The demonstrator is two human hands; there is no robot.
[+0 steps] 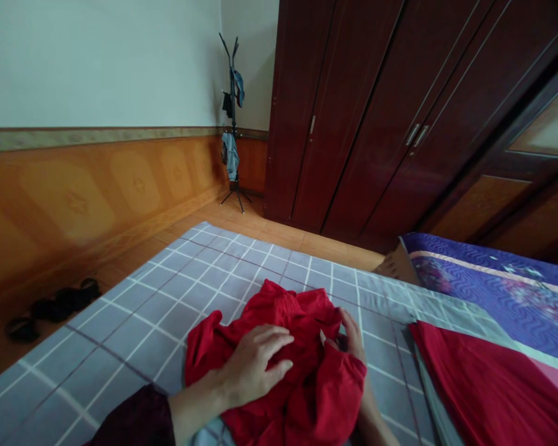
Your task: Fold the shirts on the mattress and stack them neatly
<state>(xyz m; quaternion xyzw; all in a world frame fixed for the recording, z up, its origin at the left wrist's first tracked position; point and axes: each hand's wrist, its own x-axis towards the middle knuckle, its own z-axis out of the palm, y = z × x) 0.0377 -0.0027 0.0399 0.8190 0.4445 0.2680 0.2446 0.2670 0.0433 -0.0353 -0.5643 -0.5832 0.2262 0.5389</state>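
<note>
A crumpled red garment lies in a loose heap on the grey checked bedspread. My left hand rests over its left part, palm down, fingers stretched and thumb apart. At the garment's right side, my right hand has its fingers and thumb curled round a fold of the cloth. A raised bunch of the red fabric hides part of that hand and wrist. The garment's exact kind cannot be made out from the heap.
Folded red cloth lies at the bed's right. Beyond it is a purple patterned quilt. A dark red wardrobe and a coat stand stand behind the bed. Black shoes sit on the floor to the left.
</note>
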